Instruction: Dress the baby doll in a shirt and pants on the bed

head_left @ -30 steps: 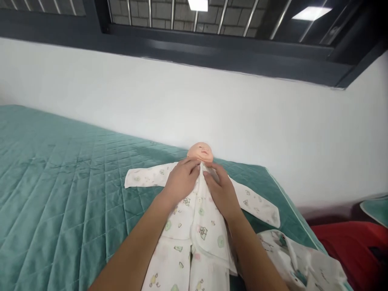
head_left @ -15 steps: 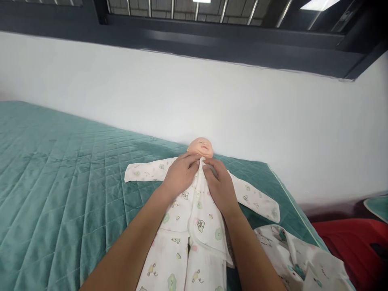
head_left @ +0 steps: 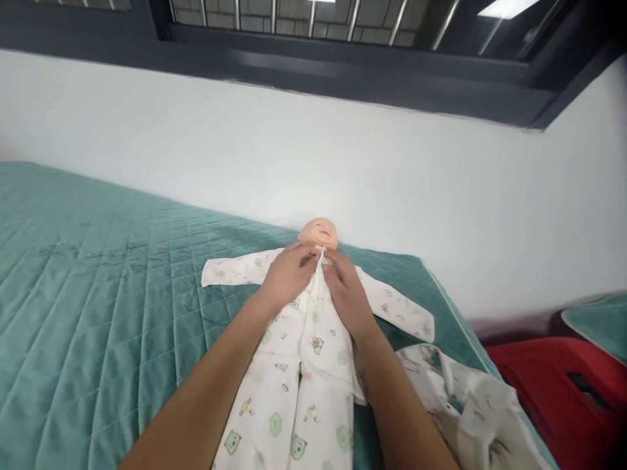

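A baby doll (head_left: 319, 231) lies on its back on the green quilted bed cover (head_left: 122, 294), its head close to the wall. It wears a white printed baby jacket (head_left: 323, 339) with both sleeves spread out, over matching trousers (head_left: 279, 418). At the neck, my left hand (head_left: 292, 271) pinches the jacket's front edge from the left. My right hand (head_left: 345, 284) pinches the same front opening from the right, fingertips almost meeting the left ones. One button shows lower on the front. The fingers partly hide the collar.
A crumpled white printed cloth (head_left: 465, 405) lies to the right, near the bed's edge. Beyond that edge stands a red plastic object (head_left: 553, 385), possibly a chair. Behind the doll rises a white wall (head_left: 245, 150) below a dark barred window frame (head_left: 313, 65).
Both hands stay at the jacket's neck opening with little movement. The whole view has shifted slightly, so the doll and the cloth appear a bit further left and higher.
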Demonstrator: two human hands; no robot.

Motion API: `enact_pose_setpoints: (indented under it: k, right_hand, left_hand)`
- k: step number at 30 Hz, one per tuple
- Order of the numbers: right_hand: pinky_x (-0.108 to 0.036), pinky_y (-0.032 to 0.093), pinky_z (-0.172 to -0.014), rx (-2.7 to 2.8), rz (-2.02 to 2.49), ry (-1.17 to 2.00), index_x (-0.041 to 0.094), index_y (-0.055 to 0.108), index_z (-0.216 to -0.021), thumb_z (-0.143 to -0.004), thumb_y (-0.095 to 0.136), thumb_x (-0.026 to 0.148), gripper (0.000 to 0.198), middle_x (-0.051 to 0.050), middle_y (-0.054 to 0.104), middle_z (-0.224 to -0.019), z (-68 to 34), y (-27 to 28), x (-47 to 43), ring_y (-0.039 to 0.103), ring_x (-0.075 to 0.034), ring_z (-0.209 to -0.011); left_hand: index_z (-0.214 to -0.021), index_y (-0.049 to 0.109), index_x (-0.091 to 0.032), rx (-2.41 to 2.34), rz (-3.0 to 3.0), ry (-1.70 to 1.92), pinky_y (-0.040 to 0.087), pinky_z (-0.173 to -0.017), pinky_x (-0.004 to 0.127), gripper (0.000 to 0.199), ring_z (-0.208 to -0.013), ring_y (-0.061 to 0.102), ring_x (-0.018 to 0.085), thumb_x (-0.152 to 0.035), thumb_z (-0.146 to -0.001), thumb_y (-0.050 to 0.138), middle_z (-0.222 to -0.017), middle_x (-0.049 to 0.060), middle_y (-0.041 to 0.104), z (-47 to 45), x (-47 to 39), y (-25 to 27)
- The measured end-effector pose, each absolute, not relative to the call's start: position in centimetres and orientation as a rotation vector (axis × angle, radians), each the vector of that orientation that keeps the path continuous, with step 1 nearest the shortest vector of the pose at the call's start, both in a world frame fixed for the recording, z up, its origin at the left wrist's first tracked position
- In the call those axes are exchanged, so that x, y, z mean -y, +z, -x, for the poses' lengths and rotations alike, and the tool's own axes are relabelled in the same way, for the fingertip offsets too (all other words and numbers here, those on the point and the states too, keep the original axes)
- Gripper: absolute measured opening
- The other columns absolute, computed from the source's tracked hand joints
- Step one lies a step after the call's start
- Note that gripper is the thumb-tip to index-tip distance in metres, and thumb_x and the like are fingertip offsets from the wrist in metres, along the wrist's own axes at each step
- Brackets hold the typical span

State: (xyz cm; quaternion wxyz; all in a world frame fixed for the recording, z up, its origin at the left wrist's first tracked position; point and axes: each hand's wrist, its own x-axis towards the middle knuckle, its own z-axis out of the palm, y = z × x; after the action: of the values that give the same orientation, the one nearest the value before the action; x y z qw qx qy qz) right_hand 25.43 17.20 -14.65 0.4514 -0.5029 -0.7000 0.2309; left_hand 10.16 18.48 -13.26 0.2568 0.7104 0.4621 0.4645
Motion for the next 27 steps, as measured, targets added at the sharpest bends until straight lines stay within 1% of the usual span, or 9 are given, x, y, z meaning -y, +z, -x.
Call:
enact_pose_setpoints:
  k: [2, 5, 9, 13, 18, 23, 25, 27]
  right_hand:
    - [-0.042, 0.030, -0.116, 1.677, 1.201, 0.616, 0.026, 0.057, -0.128, -0.091, 0.048, 0.036, 0.039, -0.005, 0.053, -0.141, -25.6, -14.9, -16.2, 0.044, -0.021, -0.133]
    - [-0.042, 0.030, -0.116, 1.601, 1.168, 0.671, 0.025, 0.057, -0.126, -0.090, 0.051, 0.038, 0.039, -0.006, 0.050, -0.144, -26.0, -15.3, -14.4, 0.043, -0.022, -0.135]
    - [-0.045, 0.030, -0.116, 1.644, 1.145, 0.673, 0.027, 0.061, -0.120, -0.091, 0.050, 0.040, 0.034, -0.004, 0.044, -0.149, -26.1, -15.6, -12.5, 0.038, -0.022, -0.139]
    - [-0.046, 0.029, -0.116, 1.718, 1.176, 0.639, 0.030, 0.060, -0.123, -0.092, 0.049, 0.042, 0.035, -0.002, 0.040, -0.152, -26.1, -15.6, -11.9, 0.033, -0.021, -0.142]
    - [-0.046, 0.027, -0.117, 1.769, 1.217, 0.616, 0.032, 0.060, -0.124, -0.093, 0.048, 0.043, 0.035, -0.001, 0.038, -0.153, -26.0, -15.2, -12.2, 0.032, -0.022, -0.142]
    - [-0.047, 0.025, -0.118, 1.749, 1.235, 0.640, 0.032, 0.058, -0.125, -0.092, 0.051, 0.042, 0.035, -0.001, 0.038, -0.154, -25.9, -15.2, -12.1, 0.031, -0.022, -0.143]
    - [-0.047, 0.025, -0.118, 1.696, 1.236, 0.651, 0.031, 0.055, -0.127, -0.089, 0.055, 0.040, 0.038, -0.002, 0.040, -0.152, -25.8, -15.2, -11.9, 0.033, -0.022, -0.141]
    - [-0.047, 0.026, -0.118, 1.639, 1.243, 0.679, 0.029, 0.053, -0.128, -0.087, 0.057, 0.038, 0.041, -0.003, 0.042, -0.151, -25.6, -15.2, -11.8, 0.036, -0.022, -0.140]
  left_hand:
    - [-0.093, 0.070, -0.023, -1.210, -1.933, 1.248, 0.041, -0.105, 0.035, 0.023, -0.117, 0.057, 0.020, -0.029, -0.092, 0.048, -0.121, 0.003, 0.065, -10.0, -18.1, -13.2]
    - [-0.093, 0.070, -0.022, -1.146, -1.899, 1.224, 0.037, -0.111, 0.037, 0.025, -0.125, 0.052, 0.021, -0.034, -0.092, 0.048, -0.131, 0.005, 0.061, -9.6, -17.2, -13.3]
    - [-0.103, 0.069, -0.021, -1.130, -1.899, 1.229, 0.031, -0.115, 0.039, 0.028, -0.130, 0.048, 0.020, -0.037, -0.092, 0.049, -0.137, 0.006, 0.057, -9.0, -16.2, -14.0]
    - [-0.110, 0.067, -0.021, -1.140, -1.933, 1.250, 0.031, -0.115, 0.038, 0.030, -0.130, 0.047, 0.019, -0.038, -0.092, 0.050, -0.136, 0.007, 0.057, -8.8, -16.1, -14.7]
    - [-0.104, 0.068, -0.022, -1.154, -1.912, 1.250, 0.035, -0.113, 0.037, 0.025, -0.130, 0.047, 0.020, -0.038, -0.090, 0.054, -0.136, 0.006, 0.058, -8.9, -16.1, -14.4]
    - [-0.097, 0.066, -0.024, -1.266, -2.016, 1.207, 0.038, -0.108, 0.037, 0.015, -0.127, 0.049, 0.022, -0.029, -0.085, 0.057, -0.133, 0.003, 0.059, -9.6, -15.9, -13.3]
    - [-0.093, 0.063, -0.024, -1.318, -2.104, 1.182, 0.042, -0.102, 0.038, 0.012, -0.121, 0.053, 0.022, -0.025, -0.084, 0.056, -0.127, 0.003, 0.061, -10.0, -15.8, -12.9]
    - [-0.089, 0.060, -0.023, -1.380, -2.202, 1.142, 0.046, -0.094, 0.039, 0.009, -0.110, 0.056, 0.023, -0.023, -0.083, 0.053, -0.117, 0.004, 0.063, -10.3, -15.6, -12.6]
